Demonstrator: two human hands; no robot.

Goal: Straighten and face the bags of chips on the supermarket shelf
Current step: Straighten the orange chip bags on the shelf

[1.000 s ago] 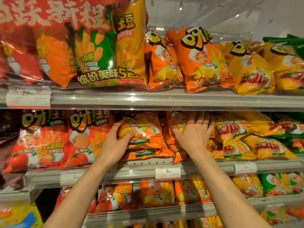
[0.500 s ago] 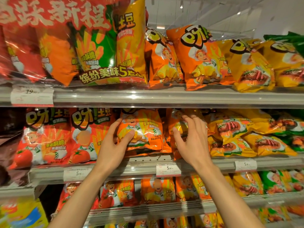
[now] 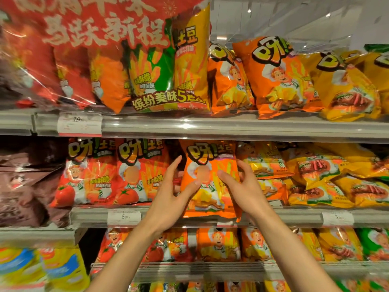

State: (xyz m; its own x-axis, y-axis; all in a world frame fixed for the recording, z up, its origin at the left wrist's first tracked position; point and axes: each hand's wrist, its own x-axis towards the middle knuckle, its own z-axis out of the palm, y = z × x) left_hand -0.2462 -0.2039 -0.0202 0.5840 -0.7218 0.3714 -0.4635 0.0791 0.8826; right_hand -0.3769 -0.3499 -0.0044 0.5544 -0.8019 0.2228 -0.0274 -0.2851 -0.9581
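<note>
Orange bag (image 3: 207,182), middle shelf (image 3: 294,217), upright at its front lip: likely light, puffy, crinkly, slippery film. Left hand (image 3: 170,199) and right hand (image 3: 245,186) pinch its side edges, thumbs on the face; edges are probably the safest hold.

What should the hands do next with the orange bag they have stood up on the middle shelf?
Probably ease the orange bag back a little and let go. It stands upright and faces out between the left hand and right hand, but its bottom edge hangs over the shelf rail, ahead of the red bags beside it.
</note>
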